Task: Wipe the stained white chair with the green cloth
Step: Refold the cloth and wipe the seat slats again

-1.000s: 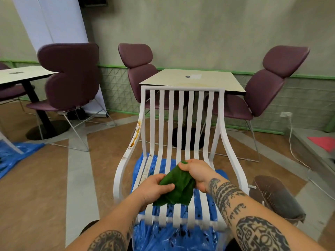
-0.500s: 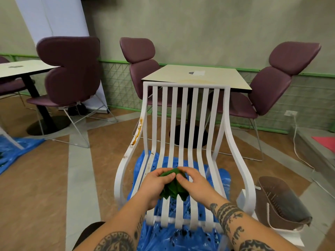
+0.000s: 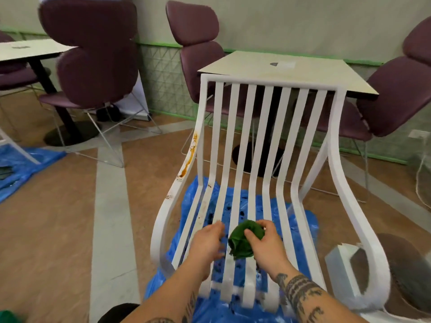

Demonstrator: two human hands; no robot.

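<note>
- The green cloth (image 3: 242, 241), worked between both hands a second ago, is now being held bunched into a ball by the right hand (image 3: 263, 243) alone, over the seat slats of the white chair (image 3: 268, 82) at lower centre.
- The left hand (image 3: 206, 241) is being drawn off it, fingers loose, gripping nothing.
- The orange-brown stain (image 3: 191, 150) at centre left is not yet being wiped. Wiping is judged about to begin.

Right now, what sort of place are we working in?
Probably a café or canteen dining room: square tables ringed by padded maroon chairs. The white chair stands on a blue plastic sheet spread over the floor.
</note>
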